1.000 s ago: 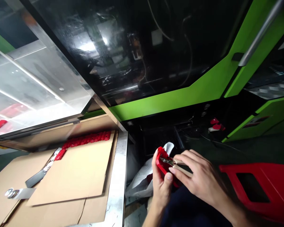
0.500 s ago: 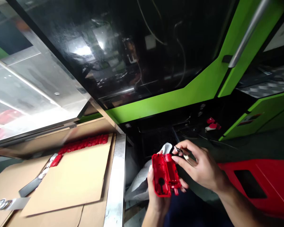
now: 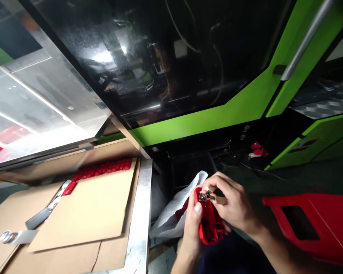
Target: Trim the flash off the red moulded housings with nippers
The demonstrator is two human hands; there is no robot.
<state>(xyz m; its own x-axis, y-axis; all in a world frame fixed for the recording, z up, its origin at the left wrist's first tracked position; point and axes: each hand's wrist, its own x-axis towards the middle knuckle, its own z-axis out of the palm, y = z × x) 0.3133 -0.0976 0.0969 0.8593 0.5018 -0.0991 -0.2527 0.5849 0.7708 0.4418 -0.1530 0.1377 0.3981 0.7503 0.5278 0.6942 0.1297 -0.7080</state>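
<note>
My left hand (image 3: 192,224) is closed around a hollow red plastic housing (image 3: 208,224), its thumb on the near rim. The housing is tilted, with its open side partly visible. My right hand (image 3: 233,201) pinches a small metal tool with a pale handle (image 3: 206,195) at the housing's upper end. The tool's exact kind is unclear, as the fingers cover part of it. Just behind my left hand is a white plastic bag (image 3: 170,219) with something red in its opening.
On the left, a cardboard-covered table (image 3: 88,213) bears a row of red parts (image 3: 103,170) and a dark-handled tool (image 3: 39,218). A green and black machine (image 3: 183,127) stands ahead. To the right is a large red container (image 3: 328,224).
The red housing has turned and tilted in my left hand, hiding more of its inside. My right hand has moved left and brought the metal tool onto the housing's upper end.
</note>
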